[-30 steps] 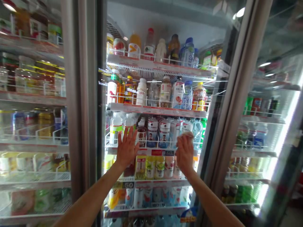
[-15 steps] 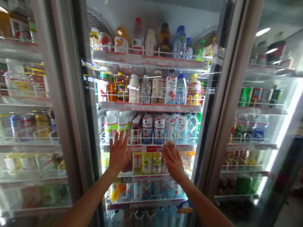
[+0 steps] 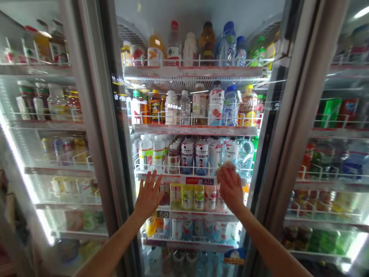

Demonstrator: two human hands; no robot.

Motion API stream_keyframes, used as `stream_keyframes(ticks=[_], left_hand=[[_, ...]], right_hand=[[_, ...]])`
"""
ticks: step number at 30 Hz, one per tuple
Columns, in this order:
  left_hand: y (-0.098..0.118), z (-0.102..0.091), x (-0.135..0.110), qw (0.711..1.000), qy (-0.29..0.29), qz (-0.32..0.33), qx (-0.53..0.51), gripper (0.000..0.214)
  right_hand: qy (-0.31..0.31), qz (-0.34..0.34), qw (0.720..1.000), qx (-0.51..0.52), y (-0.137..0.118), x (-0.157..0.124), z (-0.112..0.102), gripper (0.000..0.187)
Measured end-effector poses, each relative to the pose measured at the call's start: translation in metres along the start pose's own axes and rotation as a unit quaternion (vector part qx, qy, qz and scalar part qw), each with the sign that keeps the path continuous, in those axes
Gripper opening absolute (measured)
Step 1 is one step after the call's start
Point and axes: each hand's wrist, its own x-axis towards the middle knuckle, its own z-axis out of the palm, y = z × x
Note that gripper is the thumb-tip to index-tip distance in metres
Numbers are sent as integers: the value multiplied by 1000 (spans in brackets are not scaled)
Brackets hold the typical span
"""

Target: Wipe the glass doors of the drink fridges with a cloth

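Observation:
Before me stands a glass-fronted drinks fridge, its door framed by a metal upright (image 3: 92, 96). My left hand (image 3: 149, 195) has its fingers spread and its palm towards the glass, in front of the lower middle shelves. To the right, my right hand (image 3: 231, 190) presses a pale crumpled cloth (image 3: 226, 169) to the glass, fingers bent over it; its outline is blurred. Behind the glass between my hands are yellow-green drink cartons (image 3: 187, 197) and, a shelf higher, dark-labelled bottles (image 3: 201, 157).
Wire-fronted shelves of bottles rise above, with a blue-capped bottle (image 3: 227, 44) on the top one. Another metal upright (image 3: 311, 115) bounds the door on the right. More stocked fridge sections flank both sides. A price tag (image 3: 208, 181) hangs on a shelf edge.
My right hand has moved right and slightly up across the glass with the cloth. My left hand stays spread at about the same place. The view has shifted a little left.

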Motion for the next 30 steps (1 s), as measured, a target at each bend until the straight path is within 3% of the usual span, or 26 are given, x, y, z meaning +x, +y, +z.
stream_keyframes(ticks=[2,3,4,6,8,10,11,13,15,16,18,20,22,24,28,30], left_hand=[[-1,-2,0,1000,-9,3,7,51],[-1,-3,-1,1000,-12,1,10,51],[-2,-4,-1,1000,-15,0,12,50],[-2,-6,-3,1000,-17,0,13,51],[-4,-7,-6,1000,-16,10,8,51],[-8,-9,-9,999,-18,28,2,53],[-11,-10,-10,999,-19,39,1,53],[-18,-12,-13,998,-21,61,0,55],[-29,-14,-16,997,-19,71,0,54],[-34,-14,-18,997,-13,72,-1,54],[-47,-14,-24,998,-4,65,-6,52],[-61,-13,-30,998,1,57,-14,51],[-72,-13,-36,999,-3,52,-18,52],[-79,-12,-38,998,0,51,-22,54],[-83,-12,-40,998,20,51,-40,59],[-84,-13,-41,997,21,51,-49,59]], right_hand=[[55,94,994,-22,8,30,1,55],[51,101,993,-26,6,39,2,57],[29,72,997,-23,0,42,4,58],[-47,-77,996,5,-19,32,9,59],[-98,-243,964,47,-37,15,13,57],[-109,-285,950,66,-44,14,16,52],[-100,-255,960,62,-44,23,17,51],[-52,-123,990,33,-41,55,17,50],[3,-5,1000,0,-43,85,18,51],[16,9,1000,-8,-47,93,19,51],[-1,-74,997,-2,-65,89,25,51],[-46,-216,975,20,-85,75,34,50],[-66,-297,952,37,-101,72,42,46],[-49,-266,962,32,-109,92,46,44],[8,-81,997,-7,-121,141,51,47],[-17,-106,994,-3,-131,128,56,49]])
